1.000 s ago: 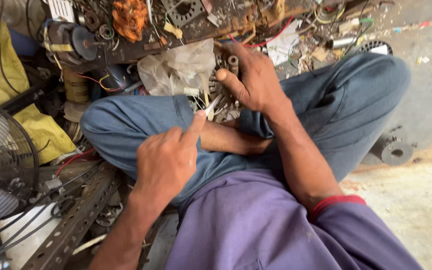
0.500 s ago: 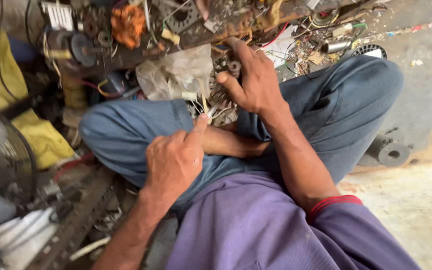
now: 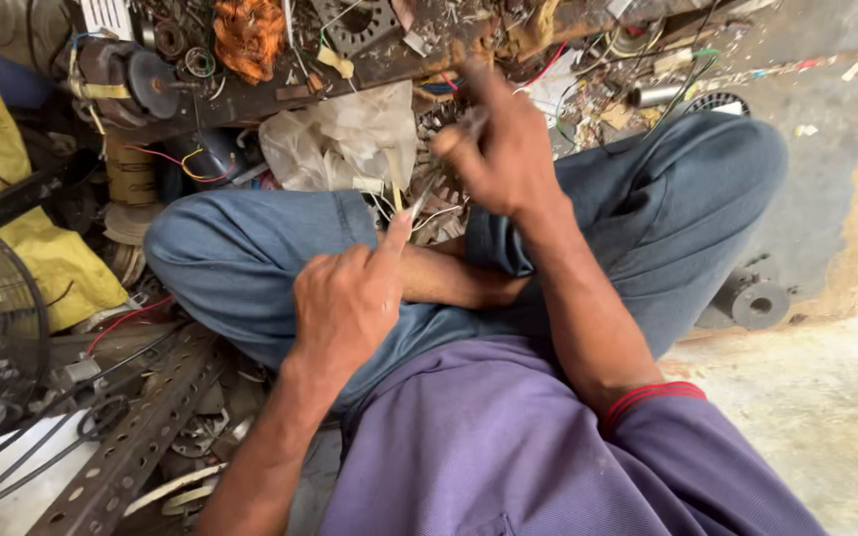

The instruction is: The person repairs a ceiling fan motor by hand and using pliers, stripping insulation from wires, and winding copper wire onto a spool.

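The person sits cross-legged on the floor, among scrap metal and wires. The left hand [image 3: 350,298] is curled, with its fingers pinched on a thin pale strip [image 3: 393,189] that stands up from the thumb tip. The right hand [image 3: 503,149] is blurred; its fingers are closed around a thin metal tool [image 3: 429,184], maybe small pliers, but I cannot tell for sure.

The strip and a bunch of thin white wires [image 3: 419,213] sit just above the person's knees, in front of a crumpled clear plastic bag [image 3: 340,139]. Behind them lies a round metal motor part [image 3: 444,119], partly hidden.

To do this well, I think the left hand should hold the strip steady and close to its end, so it does not bend. The tool should come in slowly and meet only the one piece, not the wires beside it.

The strip's long side runs almost straight up and down in the picture, and its free end points away from the person. The tool slants down to the left, toward the strip.
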